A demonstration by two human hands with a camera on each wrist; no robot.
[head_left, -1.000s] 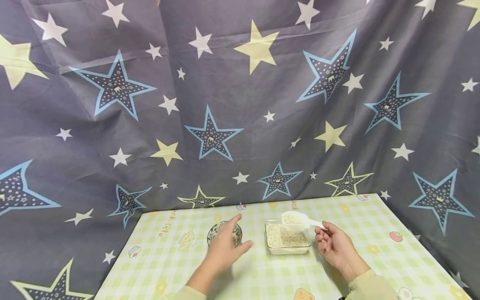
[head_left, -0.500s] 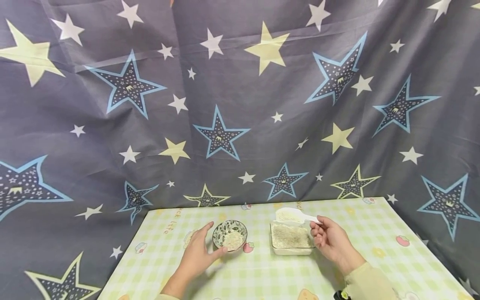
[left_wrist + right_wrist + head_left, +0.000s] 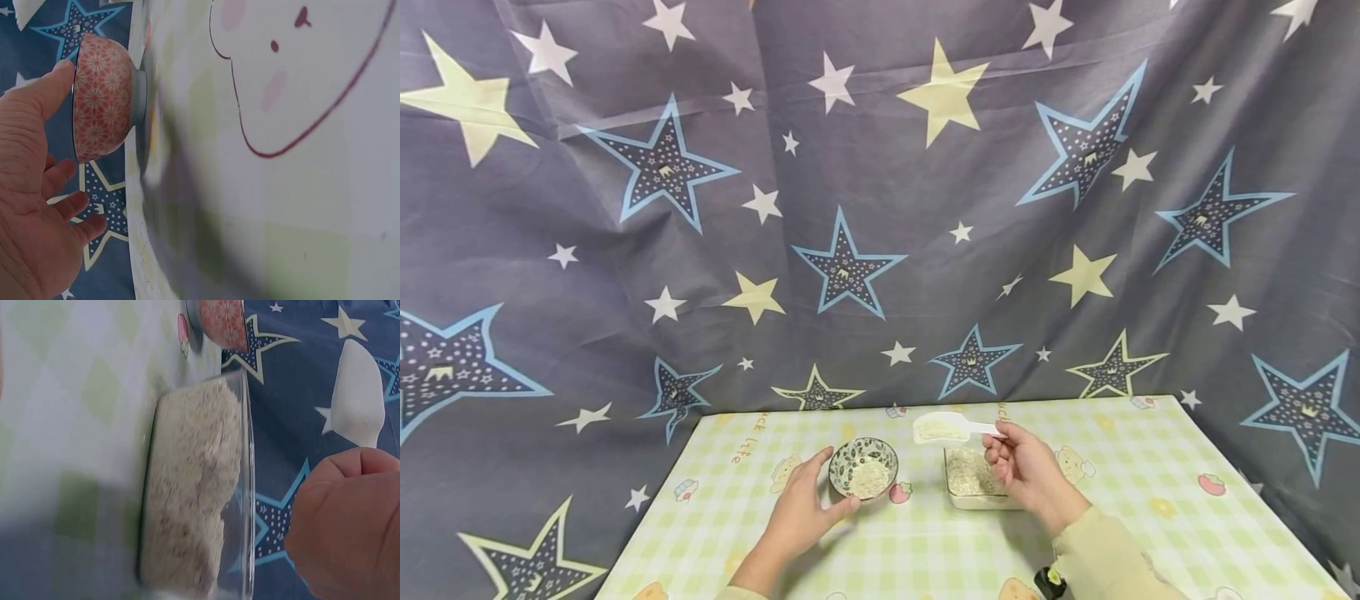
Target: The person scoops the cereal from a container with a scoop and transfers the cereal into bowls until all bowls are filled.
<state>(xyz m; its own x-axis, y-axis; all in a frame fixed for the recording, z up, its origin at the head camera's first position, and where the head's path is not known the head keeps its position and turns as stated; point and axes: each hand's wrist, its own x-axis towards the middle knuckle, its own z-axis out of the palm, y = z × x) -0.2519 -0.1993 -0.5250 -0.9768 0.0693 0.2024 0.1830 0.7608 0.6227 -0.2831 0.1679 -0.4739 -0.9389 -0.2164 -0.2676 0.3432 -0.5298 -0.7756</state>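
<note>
My right hand (image 3: 1026,469) pinches the handle of a white scoop (image 3: 942,427), which holds pale flakes that look like oats. The scoop is raised between the bowl and the glass dish, left of and above the dish; the right wrist view shows its underside (image 3: 358,397). My left hand (image 3: 801,507) curves loosely beside a small bowl (image 3: 852,459), thumb (image 3: 57,81) right at the rim and the other fingers spread. Leafy patterns line the bowl inside, red flowers cover its outside (image 3: 103,100), and some flakes (image 3: 869,480) lie in it.
A rectangular glass dish (image 3: 247,487) full of flakes (image 3: 972,472) stands under my right forearm and hand. The table has a green-checked cloth (image 3: 917,550) with cartoon prints. Behind it hangs a dark curtain (image 3: 880,183) with stars.
My left hand has drawn back from over the bowl to its left side, uncovering the flakes inside. My right hand has carried the loaded scoop leftward from above the dish toward the bowl.
</note>
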